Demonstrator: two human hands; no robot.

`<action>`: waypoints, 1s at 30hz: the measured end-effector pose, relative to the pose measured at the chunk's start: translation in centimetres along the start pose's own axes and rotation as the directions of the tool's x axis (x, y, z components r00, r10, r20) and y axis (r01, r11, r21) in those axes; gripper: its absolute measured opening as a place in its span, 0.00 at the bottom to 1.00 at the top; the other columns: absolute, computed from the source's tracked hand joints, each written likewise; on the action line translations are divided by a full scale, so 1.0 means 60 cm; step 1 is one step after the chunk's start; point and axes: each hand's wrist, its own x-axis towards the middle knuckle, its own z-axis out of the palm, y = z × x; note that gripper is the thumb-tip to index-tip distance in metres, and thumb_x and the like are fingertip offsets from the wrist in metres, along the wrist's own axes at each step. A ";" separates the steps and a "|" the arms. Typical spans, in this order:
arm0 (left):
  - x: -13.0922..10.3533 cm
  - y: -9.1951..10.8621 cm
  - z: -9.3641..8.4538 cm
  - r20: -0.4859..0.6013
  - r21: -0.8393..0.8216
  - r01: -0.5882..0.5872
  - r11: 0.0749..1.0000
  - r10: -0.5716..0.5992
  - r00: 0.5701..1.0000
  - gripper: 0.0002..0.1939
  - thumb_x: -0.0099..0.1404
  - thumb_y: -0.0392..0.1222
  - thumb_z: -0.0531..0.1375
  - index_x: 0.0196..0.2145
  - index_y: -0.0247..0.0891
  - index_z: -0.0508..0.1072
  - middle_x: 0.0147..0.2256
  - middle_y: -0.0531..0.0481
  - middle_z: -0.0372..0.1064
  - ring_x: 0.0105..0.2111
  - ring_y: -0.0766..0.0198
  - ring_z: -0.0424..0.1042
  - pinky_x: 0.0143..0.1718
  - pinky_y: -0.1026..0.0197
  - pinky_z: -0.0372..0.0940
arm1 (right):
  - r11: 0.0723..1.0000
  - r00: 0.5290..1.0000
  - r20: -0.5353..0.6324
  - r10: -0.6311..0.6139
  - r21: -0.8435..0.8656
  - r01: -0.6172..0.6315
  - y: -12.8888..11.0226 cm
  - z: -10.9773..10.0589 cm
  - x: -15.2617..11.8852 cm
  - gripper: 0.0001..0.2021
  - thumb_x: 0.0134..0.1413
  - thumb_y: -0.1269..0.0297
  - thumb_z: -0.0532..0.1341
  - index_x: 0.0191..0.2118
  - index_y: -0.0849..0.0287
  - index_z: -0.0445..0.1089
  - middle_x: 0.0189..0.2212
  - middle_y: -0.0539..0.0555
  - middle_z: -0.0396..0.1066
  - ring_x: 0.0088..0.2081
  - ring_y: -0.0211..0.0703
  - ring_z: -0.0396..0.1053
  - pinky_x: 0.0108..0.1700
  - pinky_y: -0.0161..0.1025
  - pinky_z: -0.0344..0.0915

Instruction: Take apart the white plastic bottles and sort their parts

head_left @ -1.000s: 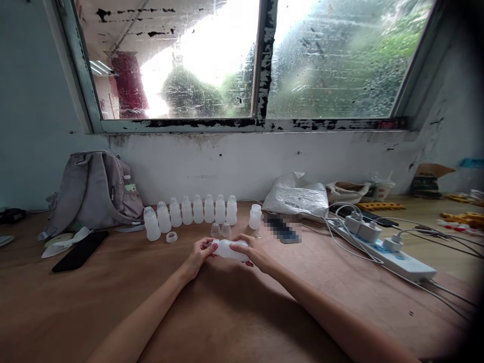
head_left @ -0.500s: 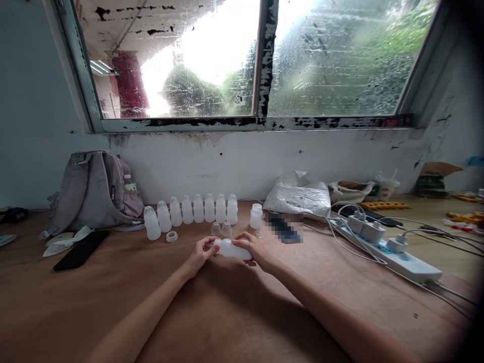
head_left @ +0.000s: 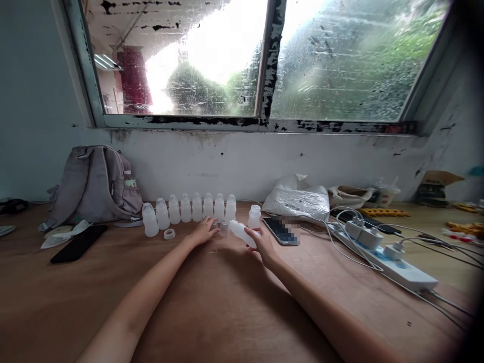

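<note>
My right hand [head_left: 261, 243] is wrapped around a frosted white baby bottle [head_left: 242, 232], held tilted above the table with its nipple end up and to the left. My left hand [head_left: 204, 232] reaches forward, its thumb and fingers around a clear dome cap [head_left: 215, 225] on the table. Just right of it stands a second clear cap [head_left: 224, 230]. Behind is a row of several capped bottles [head_left: 196, 207]. An open bottle without a cap [head_left: 254, 216] stands beyond my right hand. A white collar ring [head_left: 169, 234] lies in front of the row's left end.
At the left are a grey backpack [head_left: 96, 186], white tissue [head_left: 66, 235] and a black phone [head_left: 79, 244]. Toward the right lie another phone [head_left: 280, 231], a silver bag [head_left: 298, 199] and a white power strip [head_left: 401, 267] with chargers and loose cables. A wall with a window rises behind.
My left hand has let go of the bottle and moved forward to the clear cap. My right hand keeps the bottle, now tilted with its nipple end raised. The view has shifted slightly.
</note>
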 end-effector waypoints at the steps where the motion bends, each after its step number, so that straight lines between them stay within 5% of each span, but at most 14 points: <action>1: -0.005 0.002 -0.002 -0.009 -0.001 0.000 1.000 0.000 1.000 0.16 0.52 0.45 0.59 0.39 0.38 0.68 0.41 0.45 0.65 0.44 0.56 0.63 0.48 0.54 0.56 | 1.000 1.000 0.007 0.009 0.015 -0.009 0.000 -0.001 0.001 0.15 0.42 0.53 0.60 0.32 0.58 0.58 0.27 0.51 0.64 0.20 0.36 0.65 0.13 0.31 0.62; 5: -0.050 0.013 -0.022 -0.090 -0.030 0.025 0.999 -0.027 0.996 0.15 0.52 0.47 0.59 0.37 0.38 0.66 0.35 0.48 0.67 0.36 0.60 0.67 0.41 0.56 0.62 | 0.998 0.998 0.053 0.027 0.054 -0.029 -0.001 0.002 -0.003 0.15 0.43 0.53 0.59 0.32 0.58 0.57 0.24 0.50 0.64 0.17 0.35 0.64 0.10 0.29 0.58; 12: -0.150 0.025 -0.044 -0.200 -0.460 0.097 0.883 -0.210 0.957 0.22 0.45 0.44 0.64 0.37 0.37 0.62 0.38 0.49 0.66 0.38 0.61 0.68 0.42 0.56 0.64 | 1.000 0.972 0.234 -0.018 0.013 0.016 -0.016 0.009 -0.023 0.15 0.44 0.52 0.57 0.27 0.59 0.57 0.15 0.46 0.60 0.12 0.33 0.59 0.08 0.26 0.46; 21: -0.176 0.059 -0.051 -0.132 -0.322 0.017 0.947 -0.063 0.989 0.18 0.50 0.42 0.61 0.40 0.39 0.67 0.40 0.47 0.65 0.40 0.60 0.67 0.44 0.55 0.63 | 0.997 0.940 0.341 0.030 -0.080 -0.003 -0.032 0.017 -0.041 0.13 0.42 0.54 0.58 0.24 0.58 0.57 0.15 0.45 0.60 0.13 0.32 0.59 0.09 0.26 0.47; 30: -0.189 0.093 -0.047 -0.070 -0.304 0.029 0.952 -0.052 0.996 0.17 0.52 0.42 0.60 0.41 0.39 0.66 0.39 0.47 0.67 0.40 0.60 0.67 0.44 0.58 0.63 | 0.995 0.906 0.422 0.029 -0.098 0.014 -0.035 0.028 -0.060 0.11 0.43 0.56 0.58 0.25 0.59 0.58 0.17 0.45 0.60 0.14 0.32 0.59 0.10 0.27 0.50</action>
